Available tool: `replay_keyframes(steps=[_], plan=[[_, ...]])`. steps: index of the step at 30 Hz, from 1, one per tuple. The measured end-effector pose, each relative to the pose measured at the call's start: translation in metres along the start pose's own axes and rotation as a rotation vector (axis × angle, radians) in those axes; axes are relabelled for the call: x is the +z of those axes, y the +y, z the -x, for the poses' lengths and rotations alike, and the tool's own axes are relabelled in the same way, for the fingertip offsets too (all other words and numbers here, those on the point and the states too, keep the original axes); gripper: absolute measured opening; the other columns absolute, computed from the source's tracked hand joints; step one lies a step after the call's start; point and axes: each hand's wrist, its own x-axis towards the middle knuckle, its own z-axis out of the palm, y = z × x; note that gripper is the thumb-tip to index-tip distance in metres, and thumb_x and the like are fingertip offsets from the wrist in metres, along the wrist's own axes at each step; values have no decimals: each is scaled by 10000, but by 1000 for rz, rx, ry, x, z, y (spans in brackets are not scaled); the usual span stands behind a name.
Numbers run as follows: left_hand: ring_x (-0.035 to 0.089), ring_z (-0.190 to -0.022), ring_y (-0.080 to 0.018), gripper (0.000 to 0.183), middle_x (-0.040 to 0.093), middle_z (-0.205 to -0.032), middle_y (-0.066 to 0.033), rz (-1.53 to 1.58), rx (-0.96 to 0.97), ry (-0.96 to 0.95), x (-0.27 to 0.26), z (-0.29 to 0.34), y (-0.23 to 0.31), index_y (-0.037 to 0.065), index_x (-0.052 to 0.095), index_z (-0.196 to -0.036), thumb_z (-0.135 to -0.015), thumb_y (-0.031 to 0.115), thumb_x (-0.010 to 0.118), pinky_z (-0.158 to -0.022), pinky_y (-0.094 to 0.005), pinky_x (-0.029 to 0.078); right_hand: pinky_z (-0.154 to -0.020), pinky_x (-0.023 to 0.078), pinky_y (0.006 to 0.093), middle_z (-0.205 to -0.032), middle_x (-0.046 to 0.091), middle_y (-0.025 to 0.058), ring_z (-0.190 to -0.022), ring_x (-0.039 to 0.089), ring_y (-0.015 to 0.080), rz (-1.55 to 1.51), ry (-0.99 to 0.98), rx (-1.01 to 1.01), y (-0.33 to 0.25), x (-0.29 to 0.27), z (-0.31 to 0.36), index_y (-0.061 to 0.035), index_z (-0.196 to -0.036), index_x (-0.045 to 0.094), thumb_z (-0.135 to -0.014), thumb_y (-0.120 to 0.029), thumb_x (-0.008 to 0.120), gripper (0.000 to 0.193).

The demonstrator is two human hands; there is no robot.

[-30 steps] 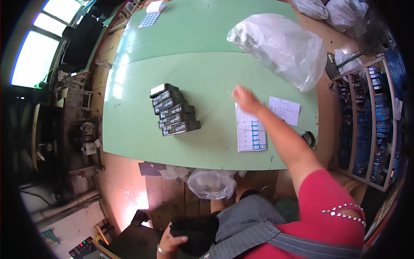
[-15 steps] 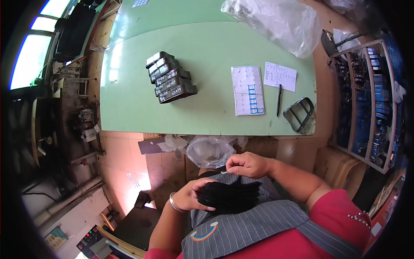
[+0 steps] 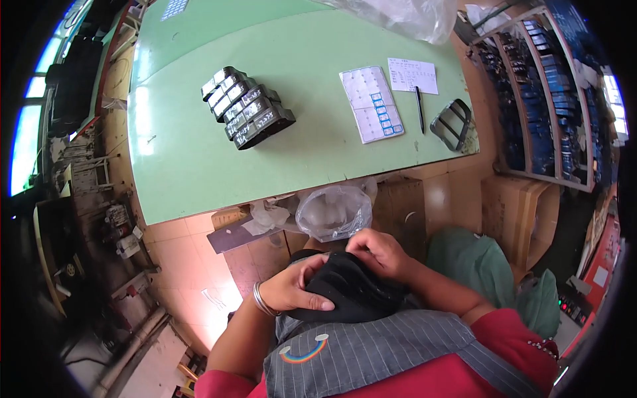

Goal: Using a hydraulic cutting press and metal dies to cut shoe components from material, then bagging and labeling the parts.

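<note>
A thick bundle of black fabric pieces (image 3: 355, 288) rests in my lap against the striped grey apron (image 3: 371, 338). My left hand (image 3: 288, 288) is closed around the left side of the bundle, thumb lying across its near face. At the bundle's far right edge, my right hand (image 3: 381, 255) has its fingers curled and pressed together. What those fingertips pinch is hidden. Just beyond my hands, a clear plastic bag (image 3: 334, 212) hangs open below the table edge.
On the green table (image 3: 199, 179) stand stacked black curved bundles with pale marks (image 3: 249, 109), a sheet with blue-framed labels (image 3: 371, 106), a written paper (image 3: 413, 75), a pen (image 3: 419, 109) and a dark frame (image 3: 451, 125). A cardboard box (image 3: 514, 212) and green sack (image 3: 471, 259) lie right.
My view has turned, bringing the green sack into sight. The bundle has tilted, showing a broader face. A small white thing at my right fingertips no longer shows, and that hand now meets the bundle.
</note>
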Motion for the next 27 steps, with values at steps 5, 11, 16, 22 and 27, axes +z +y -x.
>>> replay_keyframes(steps=[5, 11, 16, 22, 27], plan=[[528, -1122, -141, 752, 563, -1195, -51, -12, -14, -96, -18, 6, -8, 35, 451, -1274, -620, 0, 822, -987, -306, 398, -609, 425, 229, -802, 543, 14, -653, 500, 93, -992, 188, 501, 9, 47, -39, -105, -985, 499, -954, -164, 537, 77], [602, -895, -175, 498, 620, -930, -82, 46, -10, 419, -49, 23, -5, 37, 488, -968, -635, 146, 843, -806, -309, 486, -541, 390, 166, -1124, 598, 109, -619, 439, 78, -1620, 333, 423, 32, 57, 42, -154, -1117, 557, -984, -298, 455, 221], [556, -744, -198, 564, 588, -800, -101, -928, -99, 551, -63, 14, -37, 21, 459, -892, -637, 338, 850, -681, -334, 474, -551, 410, 201, -1282, 499, 280, -669, 500, 104, -1278, 317, 173, -21, 55, 32, -147, -1165, 514, -951, -224, 535, 229], [592, -634, -127, 354, 586, -759, -46, -94, -37, 714, -89, 28, -55, 48, 481, -865, -733, 177, 782, -537, -254, 493, -679, 419, 205, -1284, 545, 102, -718, 442, 8, -663, -142, 314, -20, 82, 44, -89, -1114, 420, -938, -76, 557, 223], [631, -899, -156, 508, 644, -1011, -53, 95, 103, 525, -85, 82, -69, 5, 531, -1139, -682, 41, 749, -840, -308, 508, -596, 480, 233, -942, 651, 100, -728, 614, 104, -727, -2, 504, 42, 69, 45, -46, -1042, 471, -973, -157, 512, 137]])
